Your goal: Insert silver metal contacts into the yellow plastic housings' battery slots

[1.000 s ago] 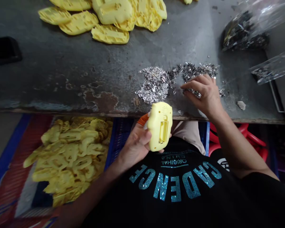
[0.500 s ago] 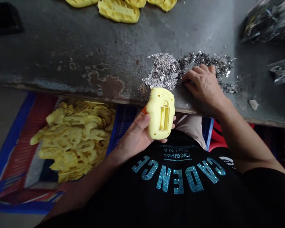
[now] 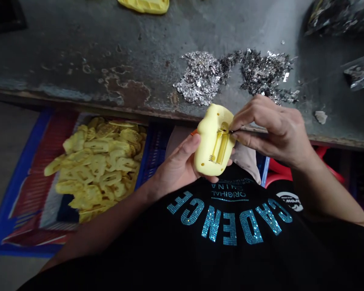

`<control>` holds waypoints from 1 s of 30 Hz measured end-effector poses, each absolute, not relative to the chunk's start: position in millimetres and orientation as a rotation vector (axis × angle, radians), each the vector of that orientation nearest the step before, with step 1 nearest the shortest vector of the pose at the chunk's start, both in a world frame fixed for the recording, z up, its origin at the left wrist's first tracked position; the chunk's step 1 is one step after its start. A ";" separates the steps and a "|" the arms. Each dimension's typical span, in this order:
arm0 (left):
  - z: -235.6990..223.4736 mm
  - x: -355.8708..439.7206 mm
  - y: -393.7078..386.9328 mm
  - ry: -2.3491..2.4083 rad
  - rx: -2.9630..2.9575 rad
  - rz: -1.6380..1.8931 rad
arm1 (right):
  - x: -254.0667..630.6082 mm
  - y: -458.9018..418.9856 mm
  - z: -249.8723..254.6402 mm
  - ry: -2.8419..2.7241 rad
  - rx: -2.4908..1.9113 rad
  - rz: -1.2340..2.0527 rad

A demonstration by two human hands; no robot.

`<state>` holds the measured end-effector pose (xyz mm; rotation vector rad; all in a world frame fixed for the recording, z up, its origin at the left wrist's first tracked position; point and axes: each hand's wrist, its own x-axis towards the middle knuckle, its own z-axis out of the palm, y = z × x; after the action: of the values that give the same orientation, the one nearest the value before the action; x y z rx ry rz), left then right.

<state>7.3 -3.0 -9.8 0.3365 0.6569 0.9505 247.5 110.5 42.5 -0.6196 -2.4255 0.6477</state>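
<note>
My left hand [image 3: 182, 161] is wrapped round a yellow plastic casing [image 3: 202, 151], its open battery compartment [image 3: 220, 147] facing up at me. A small coil spring sits at the compartment's lower end. With thumb and forefinger, my right hand [image 3: 273, 127] pinches a small dark metal piece [image 3: 233, 131] at the upper right edge of the compartment; its exact shape is mostly hidden by the fingers. Beyond the hands, on the grey bench, lie a pile of shiny flat metal contacts [image 3: 198, 76] and a darker pile of metal pieces [image 3: 261, 72].
Below the bench at left, a blue crate [image 3: 6, 202] holds many yellow plastic parts [image 3: 100, 165]. Another yellow shell [image 3: 145, 5] lies at the bench's far side. Plastic bags of metal pieces [image 3: 336, 20] rest at right, near a small whitish lump [image 3: 320, 117].
My right hand has come from the dark metal pile to the casing, now pinching a small piece. The left hand has tilted the casing and shifted it slightly right.
</note>
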 end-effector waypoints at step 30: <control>-5.1 17.9 -7.3 0.636 0.322 0.854 | 249.8 127.9 69.7 -2.748 -0.375 0.659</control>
<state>17.9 -7.3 -5.1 0.3219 0.6355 0.8543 249.8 127.9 69.7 -0.3750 -2.7480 0.6588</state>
